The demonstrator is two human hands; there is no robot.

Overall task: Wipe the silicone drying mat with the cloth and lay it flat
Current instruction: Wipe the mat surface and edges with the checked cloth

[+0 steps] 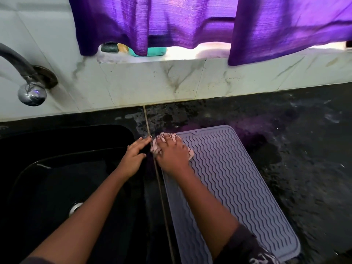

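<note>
Right hand (172,151) pressing the bunched cloth (167,139) onto the mat (228,178) at its 11 o'clock corner, grip curled over it. Mat flat on the dark surface (295,149), long axis 11-to-5; unwiped ridges toward 5. Left hand (133,155) loose, holding nothing, just beside.

Daylight pushes through the purple curtain (190,20) on my feed, blowing out the window sill (192,50) white and tinting the dark counter (285,140) violet. The sink (57,159) stays nearly black. The tap (31,92) glints; edges bow and smear, far right blurred.
</note>
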